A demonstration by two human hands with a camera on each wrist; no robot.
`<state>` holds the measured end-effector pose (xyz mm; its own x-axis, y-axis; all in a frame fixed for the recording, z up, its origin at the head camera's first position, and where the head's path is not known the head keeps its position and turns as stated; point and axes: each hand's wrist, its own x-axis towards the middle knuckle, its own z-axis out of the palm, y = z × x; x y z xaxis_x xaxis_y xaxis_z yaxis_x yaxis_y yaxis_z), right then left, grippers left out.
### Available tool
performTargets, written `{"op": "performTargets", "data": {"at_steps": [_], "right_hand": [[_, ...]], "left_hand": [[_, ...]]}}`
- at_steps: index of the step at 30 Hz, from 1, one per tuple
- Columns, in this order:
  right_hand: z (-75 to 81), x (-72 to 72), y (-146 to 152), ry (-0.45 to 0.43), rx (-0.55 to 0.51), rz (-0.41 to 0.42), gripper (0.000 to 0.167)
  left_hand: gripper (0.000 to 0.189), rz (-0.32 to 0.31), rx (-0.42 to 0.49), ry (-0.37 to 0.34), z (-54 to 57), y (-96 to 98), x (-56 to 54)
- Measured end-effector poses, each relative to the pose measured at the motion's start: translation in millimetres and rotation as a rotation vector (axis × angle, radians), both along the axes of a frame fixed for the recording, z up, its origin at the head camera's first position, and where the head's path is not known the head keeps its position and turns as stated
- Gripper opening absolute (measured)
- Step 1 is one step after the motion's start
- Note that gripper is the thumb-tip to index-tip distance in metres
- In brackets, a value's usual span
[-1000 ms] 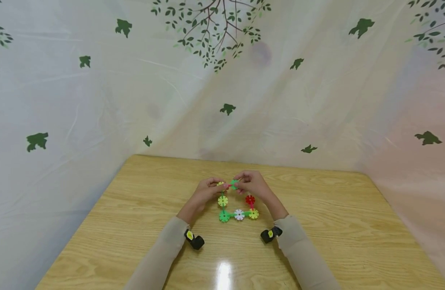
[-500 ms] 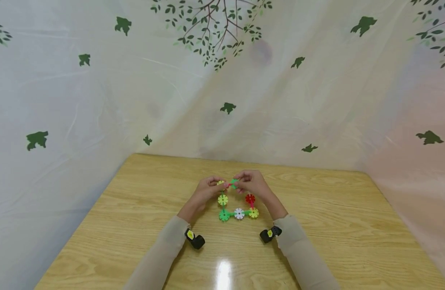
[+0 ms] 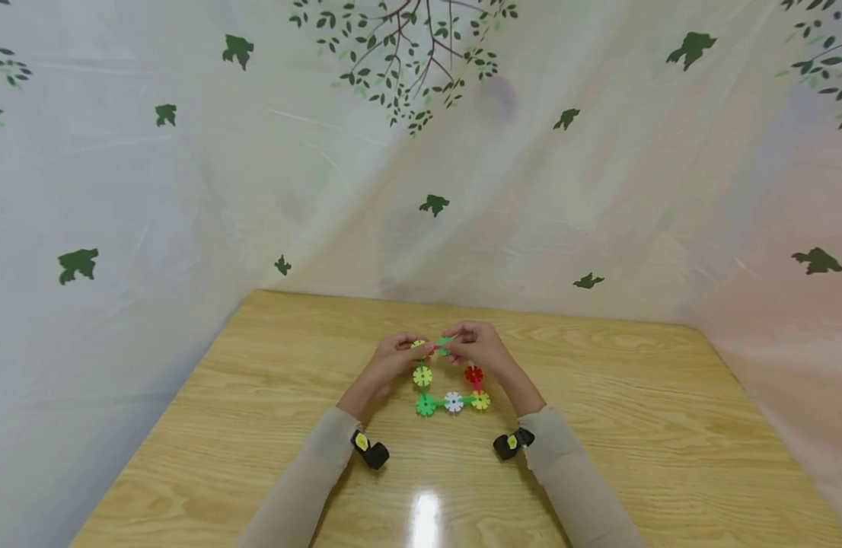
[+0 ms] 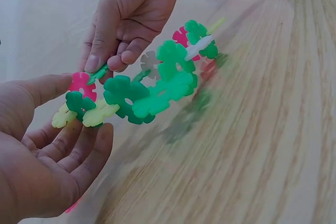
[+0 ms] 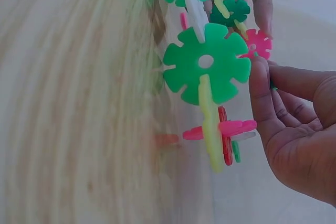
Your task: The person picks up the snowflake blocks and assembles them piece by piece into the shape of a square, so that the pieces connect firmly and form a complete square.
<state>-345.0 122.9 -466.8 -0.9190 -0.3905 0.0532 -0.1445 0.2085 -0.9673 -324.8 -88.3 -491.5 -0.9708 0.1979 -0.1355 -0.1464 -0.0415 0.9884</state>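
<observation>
A chain of interlocked flower-shaped plastic discs makes a squarish ring in the head view, its near side running through a white disc [image 3: 453,402]. My left hand [image 3: 392,359] holds the ring's far left corner. The left wrist view shows its thumb at a pink disc [image 4: 83,85] and its fingers beneath a yellow disc [image 4: 101,113]. Opposite it, my right hand [image 3: 481,348] pinches a green disc [image 4: 98,74] between thumb and forefinger, against that pink disc. How deep the two slots mesh is hidden. A red disc [image 3: 473,374] stands just below the right hand.
The ring is over a wood-grain table [image 3: 256,426]. A pale cloth [image 3: 325,190] printed with leaves and birds hangs behind the table's far edge and at both sides. Black wrist cameras [image 3: 375,455] sit at both sleeve cuffs.
Both hands keep their grip and nearly the same place on the ring. Only slight shifts of the whole head view show.
</observation>
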Motion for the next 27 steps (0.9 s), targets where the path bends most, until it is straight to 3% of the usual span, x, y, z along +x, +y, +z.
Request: {"op": "performTargets", "data": {"at_steps": [9, 16, 27], "right_hand": [[3.5, 4.4, -7, 0.022, 0.068, 0.07, 0.029], [16.5, 2.2, -11, 0.091, 0.205, 0.152, 0.029], [37.0, -18.2, -29, 0.19, 0.415, 0.237, 0.026]], "left_hand": [[0.031, -0.031, 0.009, -0.011, -0.9, -10.3, 4.5], [0.034, -0.041, -0.055, -0.03, -5.3, -25.2, 9.9], [0.024, -0.066, -0.087, -0.03, -6.1, -39.0, 18.0]]}}
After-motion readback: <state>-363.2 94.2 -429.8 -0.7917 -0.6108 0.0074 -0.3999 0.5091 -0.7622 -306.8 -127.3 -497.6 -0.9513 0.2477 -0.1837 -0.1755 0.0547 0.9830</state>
